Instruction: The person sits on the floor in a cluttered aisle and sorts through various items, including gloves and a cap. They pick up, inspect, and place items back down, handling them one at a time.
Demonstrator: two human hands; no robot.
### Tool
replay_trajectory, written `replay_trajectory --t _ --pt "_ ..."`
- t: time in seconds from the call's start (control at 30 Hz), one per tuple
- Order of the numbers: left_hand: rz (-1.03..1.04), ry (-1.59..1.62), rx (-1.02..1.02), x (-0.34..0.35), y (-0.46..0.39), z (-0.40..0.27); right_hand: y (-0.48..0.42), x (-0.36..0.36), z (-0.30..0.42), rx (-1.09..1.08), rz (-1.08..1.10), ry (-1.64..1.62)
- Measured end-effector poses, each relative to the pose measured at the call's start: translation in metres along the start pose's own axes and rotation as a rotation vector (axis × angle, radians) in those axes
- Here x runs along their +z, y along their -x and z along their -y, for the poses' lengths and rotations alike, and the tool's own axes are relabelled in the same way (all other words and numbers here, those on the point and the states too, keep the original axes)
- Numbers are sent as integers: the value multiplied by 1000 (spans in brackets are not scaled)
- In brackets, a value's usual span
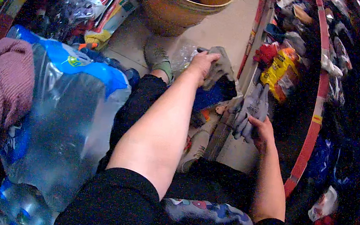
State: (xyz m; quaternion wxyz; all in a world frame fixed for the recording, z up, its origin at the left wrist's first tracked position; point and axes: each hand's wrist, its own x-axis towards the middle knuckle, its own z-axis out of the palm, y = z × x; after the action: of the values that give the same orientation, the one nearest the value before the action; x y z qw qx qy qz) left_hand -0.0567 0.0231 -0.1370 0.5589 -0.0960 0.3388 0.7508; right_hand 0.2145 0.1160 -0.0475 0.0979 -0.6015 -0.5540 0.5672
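Note:
My left hand [203, 64] grips a greyish knitted piece [218, 65], apparently a work glove, above a clear plastic bag [237, 95]. Dark blue and black material [213, 95] shows in that bag, partly hidden by my forearm. To the right, my right hand [263, 132] has hold of a grey fabric glove [255, 102], whose fingers hang down at the left of my hand. Both hands are apart from each other, low over the floor between my legs and the right-hand shelf.
A large tan bucket [182, 15] with something dark inside stands ahead. Left of me are a plastic-wrapped pack [66, 121], a pink knitted cloth [10, 71] and several packets [108, 9]. Red-edged shelving [319, 101] runs along the right, near a yellow packet [277, 70].

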Motion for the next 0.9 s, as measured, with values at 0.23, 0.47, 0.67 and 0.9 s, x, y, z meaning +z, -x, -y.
replay_trajectory --t 0.23,0.47,0.67,0.9 --pt "52 -309 92 -24 -34 19 2 -9 4 -9 -48 18" --pt "148 -547 115 -13 -22 7 -4 -22 0 -27 -42 -6" --pt "242 -543 117 -7 -23 8 5 -20 7 -30 -51 -4" --pt "237 -520 125 2 -15 7 0 -33 3 -37 -22 65"
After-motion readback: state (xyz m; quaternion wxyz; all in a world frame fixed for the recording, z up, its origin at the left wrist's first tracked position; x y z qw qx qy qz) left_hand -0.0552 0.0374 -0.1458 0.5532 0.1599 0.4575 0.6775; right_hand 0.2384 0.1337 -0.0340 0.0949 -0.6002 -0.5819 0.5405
